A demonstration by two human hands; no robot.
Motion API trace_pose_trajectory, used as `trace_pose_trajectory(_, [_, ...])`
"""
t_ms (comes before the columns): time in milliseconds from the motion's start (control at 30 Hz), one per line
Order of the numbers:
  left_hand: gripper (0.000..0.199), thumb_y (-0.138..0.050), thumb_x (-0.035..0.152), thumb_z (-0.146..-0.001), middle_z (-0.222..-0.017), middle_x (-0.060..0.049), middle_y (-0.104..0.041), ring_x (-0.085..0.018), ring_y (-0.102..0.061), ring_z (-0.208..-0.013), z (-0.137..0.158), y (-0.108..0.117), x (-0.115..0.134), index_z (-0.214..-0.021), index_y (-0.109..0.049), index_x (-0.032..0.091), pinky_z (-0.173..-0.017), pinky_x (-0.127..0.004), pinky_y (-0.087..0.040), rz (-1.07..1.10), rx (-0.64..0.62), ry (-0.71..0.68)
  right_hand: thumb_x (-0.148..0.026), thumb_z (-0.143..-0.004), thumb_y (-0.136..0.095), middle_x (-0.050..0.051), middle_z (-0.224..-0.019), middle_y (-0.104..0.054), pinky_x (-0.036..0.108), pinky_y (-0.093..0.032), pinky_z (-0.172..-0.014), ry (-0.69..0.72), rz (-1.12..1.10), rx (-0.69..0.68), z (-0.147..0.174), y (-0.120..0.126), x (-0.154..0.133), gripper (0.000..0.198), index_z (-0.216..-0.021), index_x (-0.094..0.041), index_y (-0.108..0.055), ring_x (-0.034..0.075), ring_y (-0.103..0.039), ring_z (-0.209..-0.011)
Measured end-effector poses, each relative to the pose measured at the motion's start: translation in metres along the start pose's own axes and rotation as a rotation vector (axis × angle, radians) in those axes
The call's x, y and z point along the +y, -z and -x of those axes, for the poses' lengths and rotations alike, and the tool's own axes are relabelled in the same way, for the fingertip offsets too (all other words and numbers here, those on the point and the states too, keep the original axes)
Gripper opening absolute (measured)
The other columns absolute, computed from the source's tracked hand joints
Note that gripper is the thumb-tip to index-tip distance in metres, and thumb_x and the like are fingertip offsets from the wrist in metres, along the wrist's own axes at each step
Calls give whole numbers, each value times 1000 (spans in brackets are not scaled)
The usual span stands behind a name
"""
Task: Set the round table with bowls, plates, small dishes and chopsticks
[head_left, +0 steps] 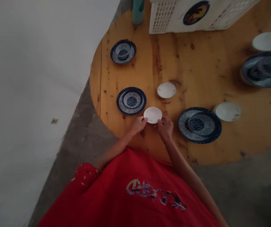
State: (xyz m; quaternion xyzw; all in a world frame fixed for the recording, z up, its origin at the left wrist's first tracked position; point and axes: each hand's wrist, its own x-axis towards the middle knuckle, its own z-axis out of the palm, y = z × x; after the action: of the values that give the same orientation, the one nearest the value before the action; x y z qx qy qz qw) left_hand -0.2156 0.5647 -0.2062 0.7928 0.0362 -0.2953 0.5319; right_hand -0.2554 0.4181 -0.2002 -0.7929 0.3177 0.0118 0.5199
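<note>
A small white bowl (pixel 153 114) is between my two hands near the table's front edge. My left hand (pixel 139 124) pinches its left rim, thumb on top. On the other side my right hand (pixel 165 127) grips the right rim with thumb and fingers. Just left of the bowl lies a blue-patterned plate (pixel 131 108) with a matching bowl (pixel 132 101) on it. Another white dish (pixel 166 90) stands a little behind, apart from my hands. To the right is a second blue plate (pixel 198 137) bearing a blue bowl (pixel 196 124).
A white plastic basket (pixel 162 17) and a teal bottle (pixel 138 12) stand at the back of the wooden table (pixel 197 69). A blue plate with bowl (pixel 123 52) sits back left. At right are white dishes (pixel 227 112) and a blurred blue plate (pixel 265 69). A wall (pixel 43 63) rises left.
</note>
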Motion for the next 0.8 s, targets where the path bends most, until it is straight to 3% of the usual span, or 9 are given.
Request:
trace_pose_trajectory(267, [27, -52, 30, -100, -69, -1, -67, -11, -62, -54, -3, 0, 5, -84, -65, 12, -52, -20, -43, 91, -15, 59, -27, -80, -48, 9, -71, -71, 29, -50, -56, 16, 4, 3, -6, -2, -1, 42, -114, -9, -65, 22, -66, -52])
trace_pose_trajectory(467, [28, -52, 30, -99, -68, -1, -67, -11, -62, -53, -4, 0, 4, -82, -66, 13, -52, -20, -43, 99, 3, 47, -28, -81, -46, 11, -84, -75, 32, -54, -63, 38, 9, 7, -6, -2, -3, 41, -112, -10, -66, 20, -66, -54])
trace_pose_trajectory(633, [28, -51, 30, -99, -69, -2, -67, -13, -62, -54, -2, 0, 6, -82, -65, 13, -52, -22, -44, 105, 1, 46, -29, -80, -46, 12, -88, -76, 31, -53, -59, 29, -10, 4, -5, -2, -6, 42, -112, -11, -66, 20, -66, -53])
trace_pose_trajectory(800, [28, -52, 33, -100, -71, -2, -68, -12, -62, -54, -2, 1, 5, -82, -62, 14, -52, -21, -44, 103, -11, 49, -36, -82, -47, 10, -75, -73, 34, -53, -61, 23, 8, -3, -3, 0, -2, 45, -114, -11, -66, 22, -65, -51])
